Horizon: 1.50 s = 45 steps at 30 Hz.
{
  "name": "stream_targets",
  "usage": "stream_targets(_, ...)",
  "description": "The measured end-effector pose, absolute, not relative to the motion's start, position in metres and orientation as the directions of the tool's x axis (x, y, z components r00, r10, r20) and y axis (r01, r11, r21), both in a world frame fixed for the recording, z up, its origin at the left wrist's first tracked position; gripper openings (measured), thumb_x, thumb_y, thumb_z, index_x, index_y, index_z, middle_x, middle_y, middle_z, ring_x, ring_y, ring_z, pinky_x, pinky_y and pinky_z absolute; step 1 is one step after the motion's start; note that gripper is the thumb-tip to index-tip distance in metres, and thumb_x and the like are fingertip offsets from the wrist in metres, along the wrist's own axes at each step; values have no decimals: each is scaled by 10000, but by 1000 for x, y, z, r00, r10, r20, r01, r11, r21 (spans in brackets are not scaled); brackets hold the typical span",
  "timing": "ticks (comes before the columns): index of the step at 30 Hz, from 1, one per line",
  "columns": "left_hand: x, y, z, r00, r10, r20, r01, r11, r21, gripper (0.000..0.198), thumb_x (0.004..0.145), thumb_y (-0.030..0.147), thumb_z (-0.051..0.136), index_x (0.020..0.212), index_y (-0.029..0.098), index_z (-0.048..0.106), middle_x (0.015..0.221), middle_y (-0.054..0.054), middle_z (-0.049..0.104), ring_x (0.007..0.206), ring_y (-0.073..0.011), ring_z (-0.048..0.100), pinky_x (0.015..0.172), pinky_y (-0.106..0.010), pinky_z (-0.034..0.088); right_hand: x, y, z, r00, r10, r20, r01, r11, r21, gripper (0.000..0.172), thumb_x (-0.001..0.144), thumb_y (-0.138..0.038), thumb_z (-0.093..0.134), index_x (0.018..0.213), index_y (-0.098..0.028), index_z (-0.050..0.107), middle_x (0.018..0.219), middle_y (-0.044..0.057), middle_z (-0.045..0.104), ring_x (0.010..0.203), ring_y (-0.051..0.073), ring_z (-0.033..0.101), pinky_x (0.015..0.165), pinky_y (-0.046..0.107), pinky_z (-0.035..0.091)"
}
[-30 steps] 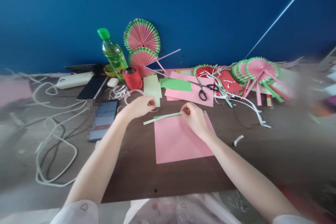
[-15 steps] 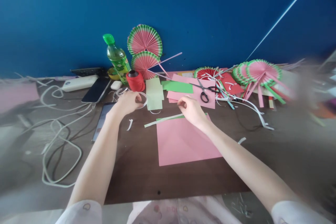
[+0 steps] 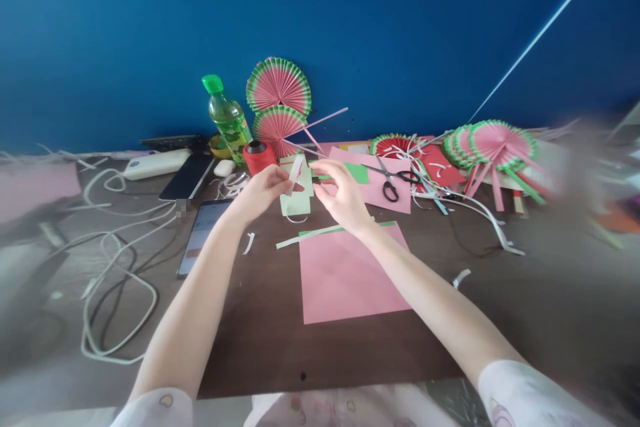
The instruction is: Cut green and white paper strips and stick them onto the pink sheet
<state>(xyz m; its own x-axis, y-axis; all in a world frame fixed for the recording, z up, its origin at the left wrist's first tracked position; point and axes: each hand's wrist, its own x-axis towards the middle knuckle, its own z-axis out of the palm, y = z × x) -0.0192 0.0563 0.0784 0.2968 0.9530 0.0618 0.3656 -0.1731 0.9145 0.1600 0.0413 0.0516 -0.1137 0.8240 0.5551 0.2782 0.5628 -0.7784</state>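
My left hand [image 3: 263,193] is closed on a narrow white band, which looks like a tape roll [image 3: 296,172] seen edge-on. Facing it, my right hand [image 3: 343,193] has thumb and fingers apart, with nothing visible between them. Below the hands lies a pink paper sheet [image 3: 350,277] with a green edge at its top. A pale strip [image 3: 305,236] runs across that edge and sticks out past the left corner; my right wrist covers part of its far end. Pale green paper pieces [image 3: 299,205] lie just behind my hands.
Scissors [image 3: 390,190] rest on pink paper. Behind stand a red thread spool [image 3: 259,157], a green-capped bottle [image 3: 227,117] and pleated paper fans [image 3: 279,87]. More fans [image 3: 503,143] and white strips are at right. Phones [image 3: 187,177] and a looping white cable [image 3: 155,293] occupy the left.
My left hand has moved right with the tape roll, which has turned from a ring to edge-on. My right hand has shifted slightly left and its fingers have spread.
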Motion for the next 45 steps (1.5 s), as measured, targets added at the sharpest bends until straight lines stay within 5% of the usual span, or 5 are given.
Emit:
stream_targets(4,-5,49,78,351,932,93,217,-177,960,166,771,310,567,848,179,499,680,20,606,708,-129,594,708,-262,420,160,37,55,-172,754,634,314,652,-690,345,777,-95,488,1094,-215,550,1150,73,547,1121,169,494,960,349,436)
stream_targets(13,7,44,75,374,927,-6,70,-22,997,330,696,213,637,982,146,487,681,3,632,674,-126,601,706,-289,448,166,35,58,-213,810,546,345,585,-734,249,813,-138,479,1003,-235,607,1184,54,559,1131,184,503,950,399,434)
stream_targets(22,16,41,78,349,935,-67,108,31,994,392,660,273,658,1012,132,559,821,-40,679,747,-163,638,742,-293,471,168,34,62,-217,875,433,196,474,-858,82,790,-158,499,792,-207,565,1135,51,581,1073,181,545,871,370,476)
stream_targets(26,16,41,76,336,939,-72,107,38,993,368,665,242,650,1002,133,547,776,-34,682,729,-163,642,732,-293,476,168,36,59,-251,863,439,88,472,-877,181,781,-125,490,934,-214,530,1121,51,586,1075,164,550,917,353,454)
stream_targets(45,17,43,66,386,921,-48,215,-39,976,288,679,281,639,916,150,543,708,-32,685,668,-170,642,678,-301,477,172,44,55,-209,865,456,185,493,-850,41,759,-168,553,741,-195,529,967,42,562,926,149,561,855,331,473)
